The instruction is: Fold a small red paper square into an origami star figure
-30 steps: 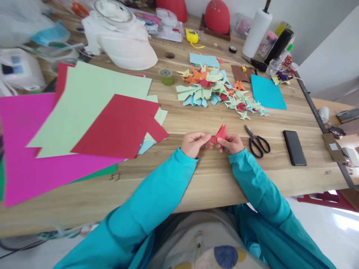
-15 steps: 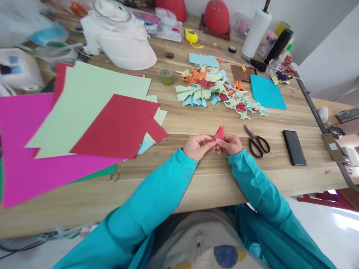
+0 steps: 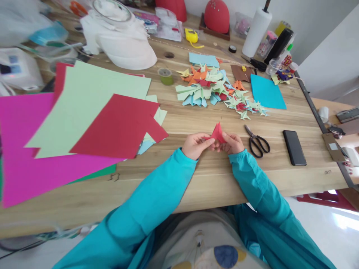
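Head: grips [image 3: 195, 146] [image 3: 234, 143] pinch red paper [image 3: 217, 133], seemingly raised, inside table edge [image 3: 207, 204].

A grey wall [image 3: 308, 22] rises behind the wood counter [image 3: 280, 175]. Light [image 3: 342, 221] glares on what looks like a white floor [image 3: 316, 231].

Wooden table [image 3: 213, 183]; scissors [image 3: 252, 137], phone [image 3: 294, 148], folded paper figures [image 3: 206, 92] lie there.

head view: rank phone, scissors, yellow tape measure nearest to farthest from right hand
1. Scissors: just right of the right hand
2. Phone: farther right, past the scissors
3. Yellow tape measure: far back, to the left
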`<state>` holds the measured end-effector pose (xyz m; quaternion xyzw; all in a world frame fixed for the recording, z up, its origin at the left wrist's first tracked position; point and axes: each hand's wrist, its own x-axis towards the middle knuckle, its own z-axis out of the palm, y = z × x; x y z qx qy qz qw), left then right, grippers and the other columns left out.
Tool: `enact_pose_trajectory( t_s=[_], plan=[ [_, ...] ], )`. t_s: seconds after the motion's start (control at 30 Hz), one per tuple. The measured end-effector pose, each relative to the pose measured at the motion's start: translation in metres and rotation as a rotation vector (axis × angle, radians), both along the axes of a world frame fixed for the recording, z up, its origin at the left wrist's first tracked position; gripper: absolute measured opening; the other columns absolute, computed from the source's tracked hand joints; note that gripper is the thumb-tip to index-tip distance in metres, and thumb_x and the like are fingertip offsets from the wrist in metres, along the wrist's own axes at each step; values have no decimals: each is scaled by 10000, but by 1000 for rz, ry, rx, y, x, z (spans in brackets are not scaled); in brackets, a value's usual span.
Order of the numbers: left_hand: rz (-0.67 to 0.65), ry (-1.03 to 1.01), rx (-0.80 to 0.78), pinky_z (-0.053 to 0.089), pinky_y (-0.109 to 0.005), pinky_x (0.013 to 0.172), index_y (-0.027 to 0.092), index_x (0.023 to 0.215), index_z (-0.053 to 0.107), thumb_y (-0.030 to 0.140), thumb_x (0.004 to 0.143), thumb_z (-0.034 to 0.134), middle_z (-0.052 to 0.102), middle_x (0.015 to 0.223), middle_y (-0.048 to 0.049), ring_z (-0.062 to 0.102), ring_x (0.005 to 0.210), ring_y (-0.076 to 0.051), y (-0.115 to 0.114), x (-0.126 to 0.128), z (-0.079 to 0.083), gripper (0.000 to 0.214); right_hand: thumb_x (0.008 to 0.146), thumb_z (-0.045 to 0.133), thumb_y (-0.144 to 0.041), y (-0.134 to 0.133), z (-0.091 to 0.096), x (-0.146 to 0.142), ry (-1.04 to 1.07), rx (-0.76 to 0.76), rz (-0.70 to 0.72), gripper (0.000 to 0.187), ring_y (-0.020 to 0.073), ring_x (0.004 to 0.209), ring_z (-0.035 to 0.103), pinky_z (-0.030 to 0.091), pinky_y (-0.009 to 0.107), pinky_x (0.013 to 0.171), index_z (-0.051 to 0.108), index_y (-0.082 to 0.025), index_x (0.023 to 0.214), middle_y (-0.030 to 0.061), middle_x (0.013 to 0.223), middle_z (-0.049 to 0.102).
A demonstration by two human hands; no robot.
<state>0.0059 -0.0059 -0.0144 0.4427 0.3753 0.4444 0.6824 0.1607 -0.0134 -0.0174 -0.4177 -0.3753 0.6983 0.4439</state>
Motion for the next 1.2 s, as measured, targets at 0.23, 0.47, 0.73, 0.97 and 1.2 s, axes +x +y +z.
enact_pose_trajectory(
  t_s=[0.23,0.47,0.73,0.97,1.2],
  plan=[
    [81,1,-136,516,-312,541,128,682,588,443,462,780,638,535,-18,598,454,-149,6,1,-9,430,553,766,-393,0,4,0,-24,-52,-136,317,105,430,582,431,198,405,620,-144,685,-3,539,639],
    [126,-81,-114,530,-285,534,136,911,595,446,557,735,679,817,-64,640,650,-167,9,-1,-1,491,532,776,-382,0,-1,-2,-124,45,-177,316,89,398,562,460,199,410,624,-141,668,-20,495,624],
    [51,6,-14,519,-266,560,113,873,555,289,496,798,677,749,-53,626,629,-148,4,-1,-1,481,559,766,-354,-4,3,-5,-224,123,-116,287,89,409,567,487,213,428,627,-132,677,-11,513,632],
    [82,86,-27,501,-267,542,122,813,613,318,470,806,673,654,-29,607,546,-138,4,-4,1,440,528,785,-323,-6,5,-7,-209,114,-109,272,99,429,578,497,228,455,631,-140,658,-10,525,640],
    [90,120,21,507,-276,540,123,712,630,378,492,783,661,609,-34,602,541,-146,4,-4,5,371,574,735,-433,-6,3,-9,-278,140,-97,323,86,393,541,472,217,415,606,-139,606,-6,493,617]
  ],
)
